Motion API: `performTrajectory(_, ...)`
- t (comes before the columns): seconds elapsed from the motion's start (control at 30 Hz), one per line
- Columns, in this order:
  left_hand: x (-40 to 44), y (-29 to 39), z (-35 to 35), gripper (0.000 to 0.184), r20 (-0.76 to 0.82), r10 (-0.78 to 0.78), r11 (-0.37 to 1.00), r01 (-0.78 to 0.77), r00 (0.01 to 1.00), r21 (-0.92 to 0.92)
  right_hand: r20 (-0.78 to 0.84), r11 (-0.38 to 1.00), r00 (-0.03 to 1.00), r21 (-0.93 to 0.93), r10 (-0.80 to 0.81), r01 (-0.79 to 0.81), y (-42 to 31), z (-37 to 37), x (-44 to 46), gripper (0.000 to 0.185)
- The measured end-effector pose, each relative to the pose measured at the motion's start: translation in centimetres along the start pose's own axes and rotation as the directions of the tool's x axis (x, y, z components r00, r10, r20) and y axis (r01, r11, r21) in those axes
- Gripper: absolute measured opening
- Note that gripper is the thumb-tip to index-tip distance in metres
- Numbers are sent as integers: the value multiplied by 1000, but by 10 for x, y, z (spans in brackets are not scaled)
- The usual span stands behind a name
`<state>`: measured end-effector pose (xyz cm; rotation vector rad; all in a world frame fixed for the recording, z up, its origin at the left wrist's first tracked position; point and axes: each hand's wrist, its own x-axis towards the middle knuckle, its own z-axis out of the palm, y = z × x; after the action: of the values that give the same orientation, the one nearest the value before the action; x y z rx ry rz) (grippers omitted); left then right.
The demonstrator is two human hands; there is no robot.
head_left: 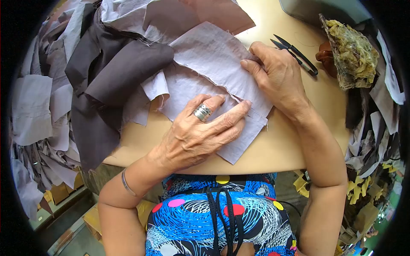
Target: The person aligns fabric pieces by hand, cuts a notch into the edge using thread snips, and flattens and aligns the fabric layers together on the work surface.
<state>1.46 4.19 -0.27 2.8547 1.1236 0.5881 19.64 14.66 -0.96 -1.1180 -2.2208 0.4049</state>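
A pale lilac-grey cloth piece (pixel 213 55) lies on the table in front of me, with a raised seam running diagonally across it. My left hand (pixel 200 132), wearing silver rings, rests on the cloth with its fingers apart beside the seam; its thumb is hidden. At the cloth's upper right edge, my right hand (pixel 277 74) pinches the fabric between thumb and bent fingers. Black thread snips (pixel 297 53) lie on the table just beyond the right hand. Dark grey-brown cloth (pixel 124 68) is heaped left of the pale piece.
More grey cloth pieces (pixel 32 111) hang over the table's left side. A mauve-brown cloth (pixel 200 15) lies at the back. On the right stand a brown object (pixel 326 57) and a clump of yellowish fibres (pixel 352 53). Fabric strips (pixel 371 132) hang beyond the right edge.
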Motion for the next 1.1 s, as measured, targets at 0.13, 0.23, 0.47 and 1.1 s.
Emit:
performTrajectory(0.13, 2, 0, 0, 26, 13, 6, 1000, -7, 1000, 25, 2, 1000, 1000, 9, -1, 1, 0, 0, -1, 18)
performTrajectory(0.23, 2, 0, -2, 28, 14, 20, 1000, -20, 1000, 24, -3, 1000, 1000, 24, -8, 8, 0, 0, -1, 19)
performTrajectory(0.47, 2, 0, 0, 28, -18, -44, 999, 45, 999, 13, -4, 999, 999, -14, -35, 35, 1, -1, 0, 18)
performTrajectory(1.1, 7, 9, -1, 24, 22, -18, 991, 15, 1000, 129, 30, 1000, 1000, 1, -11, 11, 1, -3, 1, 18)
